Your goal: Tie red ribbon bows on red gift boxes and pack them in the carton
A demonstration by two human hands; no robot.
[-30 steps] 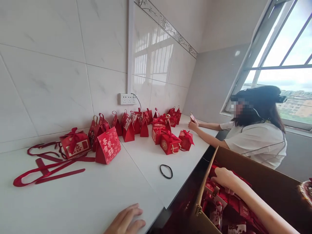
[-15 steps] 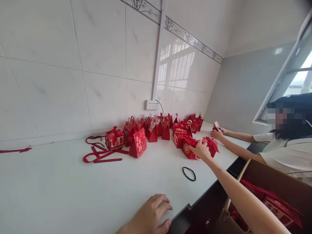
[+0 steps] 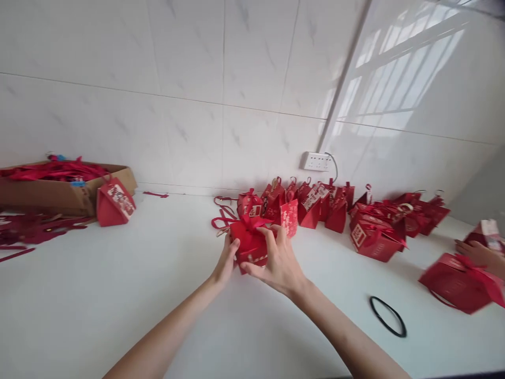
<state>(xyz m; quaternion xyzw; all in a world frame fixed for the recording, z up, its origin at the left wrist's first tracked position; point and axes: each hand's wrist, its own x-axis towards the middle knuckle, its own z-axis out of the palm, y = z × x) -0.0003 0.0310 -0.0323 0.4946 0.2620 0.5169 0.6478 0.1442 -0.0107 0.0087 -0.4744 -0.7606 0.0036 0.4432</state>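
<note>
Between my two hands is a red gift box (image 3: pixel 246 239) with a red ribbon bow on top, a little above or on the white table. My left hand (image 3: pixel 225 260) grips its left side, thumb on the near face and the other fingers hidden behind. My right hand (image 3: pixel 282 260) curves around the right side, thumb at the lower near edge and fingertips at the bow. Just behind stand another bowed gift box (image 3: pixel 251 202) and a red patterned peaked box (image 3: pixel 290 217). Red straps (image 3: pixel 221 223) lie behind to the left.
A cardboard box (image 3: pixel 43 196) of red ribbons stands far left, with a red peaked box (image 3: pixel 115 202) beside it. Several red boxes (image 3: pixel 376 239) line the wall. A black ring band (image 3: pixel 387 316) lies right. Another person's hand (image 3: pixel 479 255) is beside a bowed box (image 3: pixel 460 284).
My right hand has brought a gift box from the right to the middle. My left hand has come up from the table to hold it too. The view has swung left.
</note>
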